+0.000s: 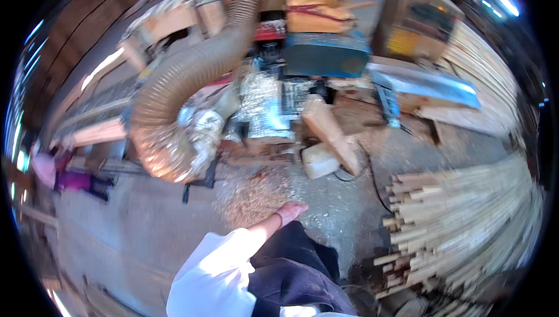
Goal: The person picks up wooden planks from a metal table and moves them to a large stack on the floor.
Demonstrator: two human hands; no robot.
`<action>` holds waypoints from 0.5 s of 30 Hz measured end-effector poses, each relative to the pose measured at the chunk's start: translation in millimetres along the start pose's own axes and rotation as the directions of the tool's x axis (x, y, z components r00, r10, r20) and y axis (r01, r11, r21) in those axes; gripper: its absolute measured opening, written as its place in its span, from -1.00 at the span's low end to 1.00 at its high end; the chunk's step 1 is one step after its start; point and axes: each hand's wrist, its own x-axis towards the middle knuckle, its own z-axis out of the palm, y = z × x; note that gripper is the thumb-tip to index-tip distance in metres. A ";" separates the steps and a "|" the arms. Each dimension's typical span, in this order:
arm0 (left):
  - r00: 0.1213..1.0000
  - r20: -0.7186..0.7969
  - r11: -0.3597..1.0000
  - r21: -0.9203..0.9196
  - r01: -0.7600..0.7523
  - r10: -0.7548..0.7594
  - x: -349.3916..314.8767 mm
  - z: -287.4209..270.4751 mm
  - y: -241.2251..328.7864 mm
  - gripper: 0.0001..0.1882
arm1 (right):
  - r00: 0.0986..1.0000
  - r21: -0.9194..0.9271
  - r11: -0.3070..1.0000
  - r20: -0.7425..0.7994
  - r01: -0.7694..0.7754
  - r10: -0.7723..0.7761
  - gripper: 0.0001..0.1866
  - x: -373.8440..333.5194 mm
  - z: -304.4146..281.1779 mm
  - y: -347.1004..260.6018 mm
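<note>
My left hand (291, 212) reaches forward from a white sleeve (218, 264), in front of my dark trousers (294, 250). Motion smears its fingers, so whether they are apart or closed does not show. No held thing can be made out in it. Just beyond it lies a pile of wood shavings (256, 199) on the grey floor. Farther ahead stands a blue and silver woodworking machine (265, 104), joined at its left to a wide ribbed brown hose (166, 92). My right hand is out of the picture.
Many thin wooden strips (460, 218) are stacked at the right. A wood block (332, 133) leans by a whitish container (319, 161), with a dark cable (377, 183) on the floor. Another person (70, 174) is at the far left.
</note>
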 end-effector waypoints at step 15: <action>0.707 -0.487 0.751 0.145 0.645 -0.513 -195.6 26.3 -275.5 -0.52 | 0.925 0.078 0.941 0.171 0.331 -0.339 -0.74 173.7 -99.9 -286.0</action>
